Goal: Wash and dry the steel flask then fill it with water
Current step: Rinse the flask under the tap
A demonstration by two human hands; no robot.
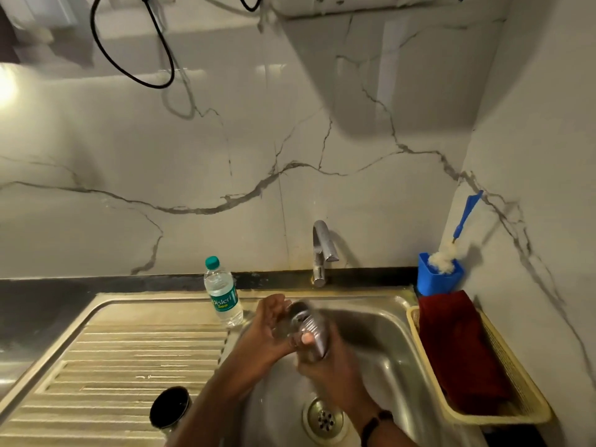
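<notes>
Head view, item one: I log the steel sink point(383, 321), tap point(322, 253) dry, and over its basin the blurred steel flask point(311, 330), tilted. Item two: right hand point(325, 369) wraps its body, thumb across; left hand point(269, 330), fingers loosely spread, rubs near the mouth. Washing step, I judge; next I need running water, then the red cloth point(458, 346).

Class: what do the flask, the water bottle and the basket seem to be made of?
Flask: seemingly steel, grey sheen, though blurred.
Bottle: clear plastic, see-through with a printed label and green cap.
Basket: probably plastic, matte cream mesh walls.
</notes>
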